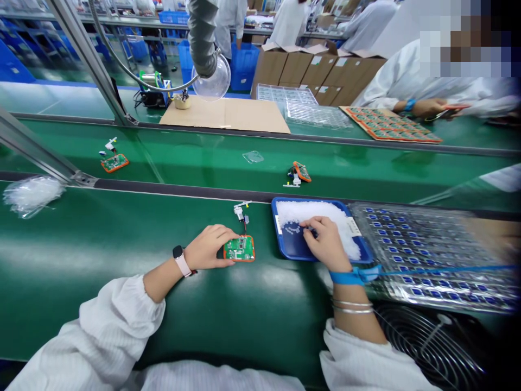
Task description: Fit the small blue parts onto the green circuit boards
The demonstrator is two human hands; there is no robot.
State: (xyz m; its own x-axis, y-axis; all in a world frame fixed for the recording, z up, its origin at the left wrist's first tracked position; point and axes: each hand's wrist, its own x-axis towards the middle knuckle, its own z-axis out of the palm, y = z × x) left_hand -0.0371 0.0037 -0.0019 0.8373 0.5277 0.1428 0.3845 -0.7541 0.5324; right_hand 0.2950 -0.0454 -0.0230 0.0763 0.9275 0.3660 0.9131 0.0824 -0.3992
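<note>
My left hand (209, 247) grips the left side of a green circuit board (240, 248) with an orange edge, which lies on the green bench. A white connector part (239, 212) is wired to the board's top side. Over a blue tray (288, 251) my right hand (323, 239) reaches down, thumb and fingertips pinched together among small white pieces (325, 210). Some of these pieces lie loose on the tray's bare floor. Whether one is between my right fingertips is too small to make out.
Clear plastic trays (402, 239) of blue-marked parts sit at the right, above a black fan (431, 342). Two more boards with connectors, one an orange-edged board (114, 163), lie on the belt. A plastic bag (32, 194) rests left. A person (423, 92) works across the line beside a panel (391, 124).
</note>
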